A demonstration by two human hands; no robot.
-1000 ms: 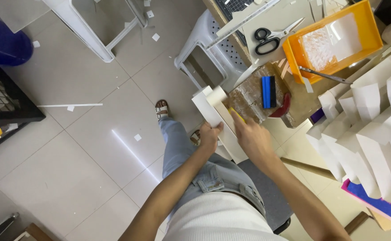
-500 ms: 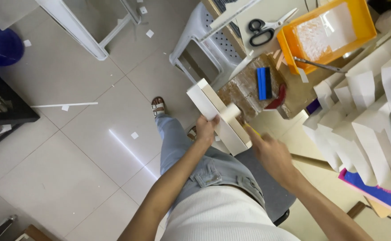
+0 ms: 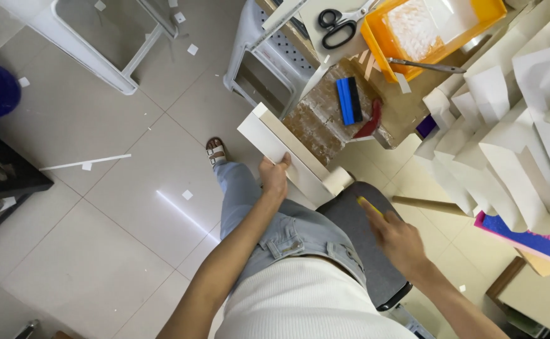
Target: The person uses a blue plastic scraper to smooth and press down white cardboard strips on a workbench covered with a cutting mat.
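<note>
Cream rectangular cardboard box (image 3: 287,154) sat mid-frame, left hand (image 3: 274,177) closed on its edge. Right hand (image 3: 397,238), lower right, pinched a thin yellow tool (image 3: 370,206); many folded white paper pieces (image 3: 507,125) already crowded the worktop (image 3: 413,113).

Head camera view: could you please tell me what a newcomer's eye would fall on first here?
First the long cream box at the centre, held by the left hand above the person's lap. Next, the right hand, lower right, with a small yellow tool in its fingers. At the top, an orange tray and black scissors lie on the workbench.
</note>
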